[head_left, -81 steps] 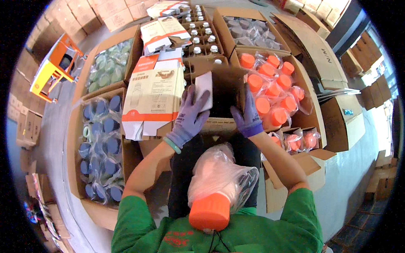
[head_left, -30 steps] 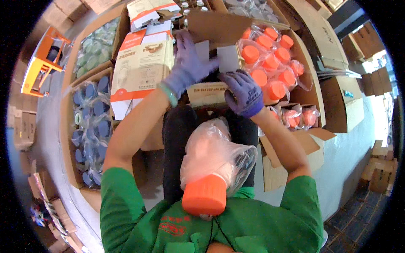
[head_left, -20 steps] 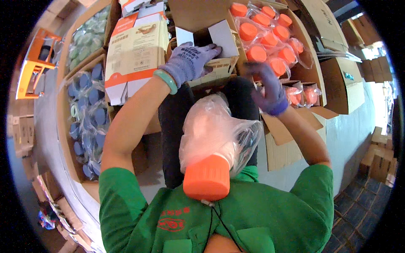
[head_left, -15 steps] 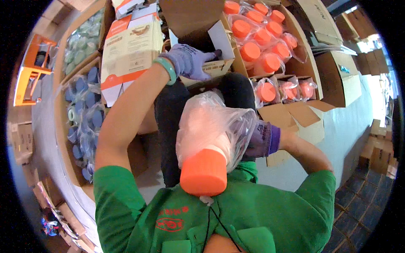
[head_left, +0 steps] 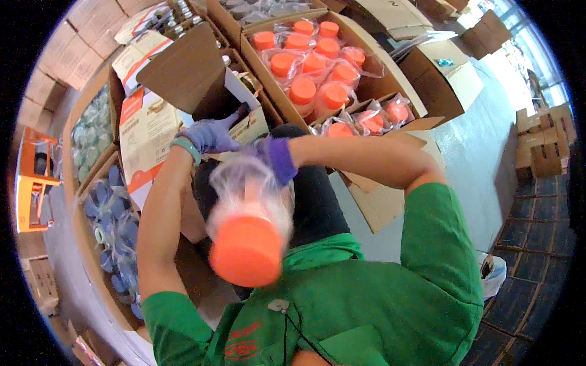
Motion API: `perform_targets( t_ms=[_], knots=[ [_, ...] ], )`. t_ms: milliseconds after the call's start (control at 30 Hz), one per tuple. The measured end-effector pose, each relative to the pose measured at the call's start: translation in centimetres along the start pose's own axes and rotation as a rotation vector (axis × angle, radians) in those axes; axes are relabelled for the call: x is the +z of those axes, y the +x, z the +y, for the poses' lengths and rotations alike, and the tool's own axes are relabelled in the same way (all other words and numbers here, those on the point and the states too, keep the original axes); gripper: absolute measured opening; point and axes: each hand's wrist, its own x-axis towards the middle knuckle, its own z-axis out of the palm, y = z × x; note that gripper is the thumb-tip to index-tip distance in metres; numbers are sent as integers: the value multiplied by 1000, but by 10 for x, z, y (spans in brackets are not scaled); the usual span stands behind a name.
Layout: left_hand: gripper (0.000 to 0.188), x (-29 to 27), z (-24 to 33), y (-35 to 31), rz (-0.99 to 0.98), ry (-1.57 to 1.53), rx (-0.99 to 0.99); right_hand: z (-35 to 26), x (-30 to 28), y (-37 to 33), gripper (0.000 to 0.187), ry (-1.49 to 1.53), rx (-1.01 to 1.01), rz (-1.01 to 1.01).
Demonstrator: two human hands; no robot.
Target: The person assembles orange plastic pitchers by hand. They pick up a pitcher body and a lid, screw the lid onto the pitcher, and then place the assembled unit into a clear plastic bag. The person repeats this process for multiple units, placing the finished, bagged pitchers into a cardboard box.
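Observation:
A clear plastic bag wraps a pinkish bottle with a large orange cap (head_left: 247,251), tilted so the cap is toward me. Held at its far, bagged end, it hangs from my right hand (head_left: 268,157), in a lavender glove; the fingers are partly hidden and the bottle is blurred. My left hand (head_left: 213,134), gloved alike, grips the near wall of a small open carton (head_left: 249,127), thumb along its rim and fingers on the outer side. The carton's brown flap (head_left: 186,68) stands raised, and its inside is dark.
Bagged orange-capped bottles (head_left: 314,64) fill a large box (head_left: 381,64) beyond my right arm. On the left, a box holds bagged blue-grey items (head_left: 116,219), beside printed flat cartons (head_left: 146,131). An open brown box (head_left: 433,85) stands far right.
My right hand has swung left with the bagged bottle, toward the small carton and my left hand. My left hand stays at the carton. The whole view has shifted.

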Motion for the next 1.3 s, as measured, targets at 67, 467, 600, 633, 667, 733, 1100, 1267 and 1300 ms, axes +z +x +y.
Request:
perform_targets(
  t_ms=[67,467,600,633,667,733,1100,1267,1300],
  knots=[
    [88,9,-1,3,108,70,83,-28,-53,-4,53,191,531,-44],
    [49,12,42,-40,414,347,203,56,-172,6,76,-155,716,1124],
    [41,37,44,-38,589,124,116,6,-142,43,66,-182,686,1393],
    [39,41,54,-41,675,128,70,15,-137,42,54,-390,709,1379],
    [38,43,57,-43,761,134,23,24,-130,41,43,-599,727,1355],
    [45,52,46,-38,740,99,7,43,-99,33,61,-469,525,1181],
    [27,47,20,-31,733,-48,75,15,-107,64,56,-726,31,605],
    [26,40,25,-36,663,14,56,39,-95,50,52,-877,-66,118],
    [28,37,26,-33,605,47,61,64,-90,21,52,-833,-14,37]
  ],
)
